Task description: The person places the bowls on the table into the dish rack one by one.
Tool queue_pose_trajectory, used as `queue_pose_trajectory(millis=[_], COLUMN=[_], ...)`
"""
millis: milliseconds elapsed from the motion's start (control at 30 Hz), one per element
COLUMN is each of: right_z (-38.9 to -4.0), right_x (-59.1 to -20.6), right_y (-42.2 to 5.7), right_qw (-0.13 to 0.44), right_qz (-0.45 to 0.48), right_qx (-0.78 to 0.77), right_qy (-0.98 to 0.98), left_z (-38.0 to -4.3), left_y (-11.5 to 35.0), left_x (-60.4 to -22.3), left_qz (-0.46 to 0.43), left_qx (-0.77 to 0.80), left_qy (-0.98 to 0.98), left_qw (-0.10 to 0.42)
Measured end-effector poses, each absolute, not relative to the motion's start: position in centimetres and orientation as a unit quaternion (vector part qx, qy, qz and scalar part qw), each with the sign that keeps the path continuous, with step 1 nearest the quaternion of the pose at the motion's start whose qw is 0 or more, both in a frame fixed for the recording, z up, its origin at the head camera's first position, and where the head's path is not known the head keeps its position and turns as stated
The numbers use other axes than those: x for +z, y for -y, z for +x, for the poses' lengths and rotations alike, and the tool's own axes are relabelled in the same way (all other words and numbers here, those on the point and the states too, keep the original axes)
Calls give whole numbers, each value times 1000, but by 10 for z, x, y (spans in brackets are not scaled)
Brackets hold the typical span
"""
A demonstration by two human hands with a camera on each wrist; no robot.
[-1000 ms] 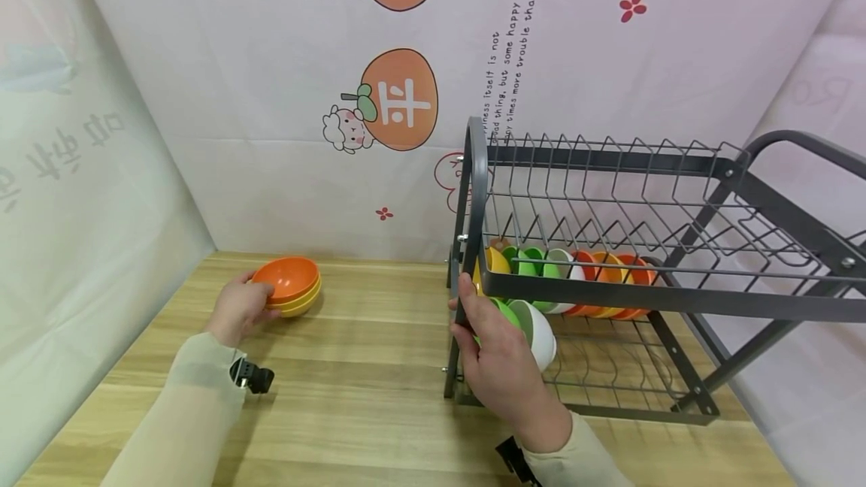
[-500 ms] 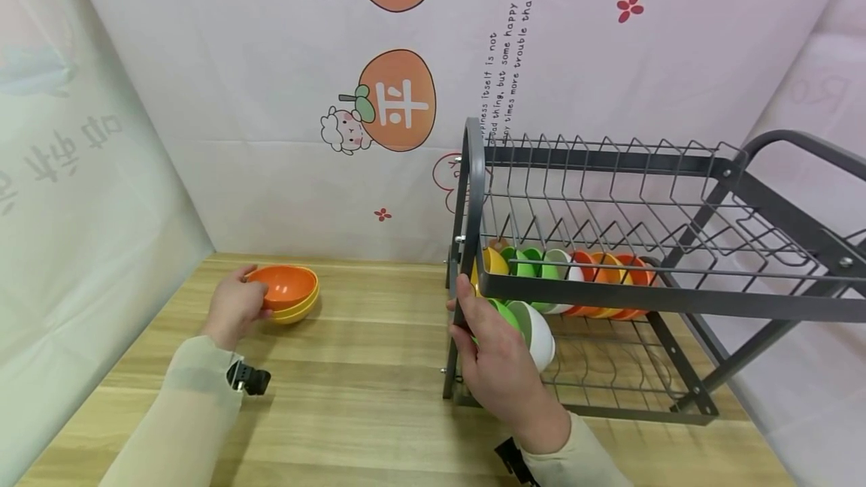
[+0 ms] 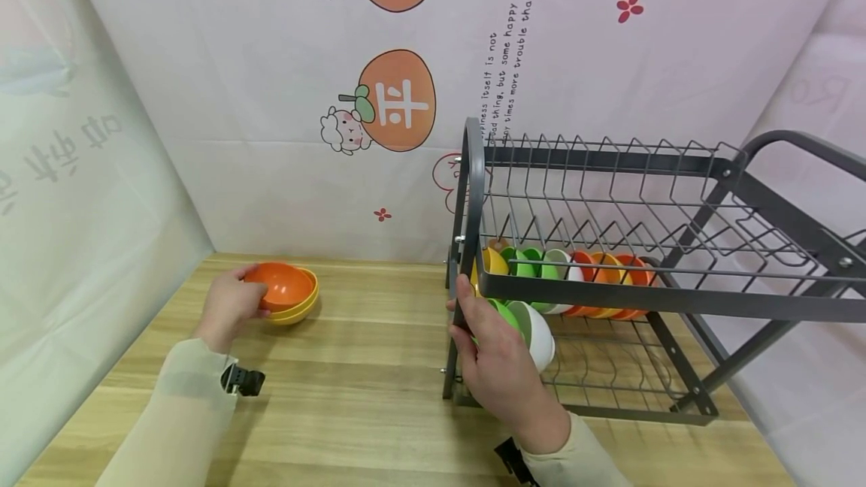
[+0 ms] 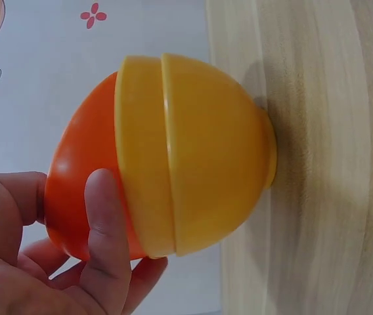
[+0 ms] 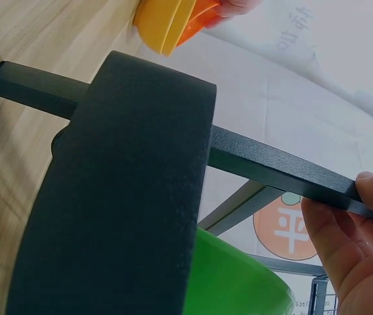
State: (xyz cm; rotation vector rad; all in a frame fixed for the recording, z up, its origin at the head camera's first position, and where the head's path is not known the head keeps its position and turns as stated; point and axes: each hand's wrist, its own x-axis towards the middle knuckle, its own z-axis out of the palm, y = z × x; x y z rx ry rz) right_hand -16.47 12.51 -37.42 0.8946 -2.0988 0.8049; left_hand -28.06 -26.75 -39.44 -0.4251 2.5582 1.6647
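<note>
At the back left of the table, my left hand [image 3: 228, 305] pinches the near-left rim of an orange bowl [image 3: 284, 286]. Two yellow bowls [image 4: 206, 157] are nested beneath it, the lower one standing on its foot on the wood. The orange bowl [image 4: 75, 167] sits tilted in the upper yellow one, with the thumb against its outside in the left wrist view. My right hand [image 3: 504, 363] grips the left front post [image 5: 278, 164] of a dark metal dish rack, thumb on one side and fingers on the other. A green bowl [image 5: 232, 275] is just behind that post.
The two-tier dish rack [image 3: 649, 295] fills the right side. On its lower tier stand several yellow, green, white, red and orange bowls in a row, with a white bowl [image 3: 537, 340] in front. A printed cloth [image 3: 271, 134] hangs behind the wooden table [image 3: 365, 382].
The left hand and the bowls have shifted slightly left and nearer. The orange bowl now tilts, baring more of the yellow rim at right. The right hand stays on the post.
</note>
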Motion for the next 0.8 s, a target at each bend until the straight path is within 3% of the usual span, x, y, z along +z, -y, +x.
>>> queue_pose_trajectory(millis=[567,800], right_z=[-163,-163], right_x=[-374,-373], right_y=[-127,-127], right_qw=[328,321], right_qz=[339,337], right_qx=[318,315], right_qy=[823,827], left_z=[-266,-254], left_y=[258,248], left_x=[-375,-364], left_qz=[-115,-79], left_qx=[581,631], left_qy=[-806,-771], left_qw=[14,30])
